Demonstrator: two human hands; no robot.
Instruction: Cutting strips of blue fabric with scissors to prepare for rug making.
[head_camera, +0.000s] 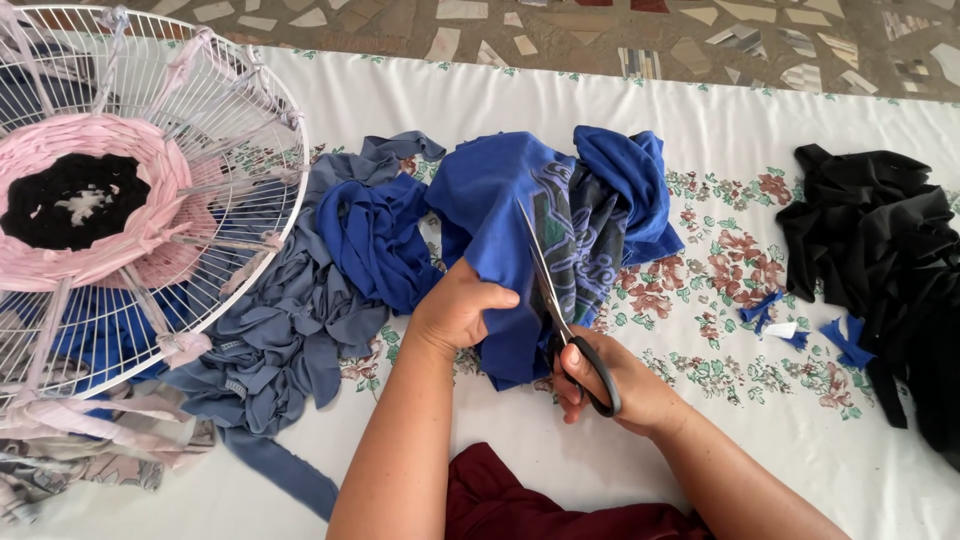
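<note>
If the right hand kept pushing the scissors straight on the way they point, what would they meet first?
The right hand aims the scissors up and away, so they would likely meet the blue cloth held by the left hand, though depth is unclear.

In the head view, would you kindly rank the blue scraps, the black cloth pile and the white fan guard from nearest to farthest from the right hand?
From the right hand holding the scissors:
1. Blue scraps, just up and right of it on the floral cloth.
2. Black cloth pile, further right, at the edge.
3. White fan guard, far left, past the left hand.
</note>
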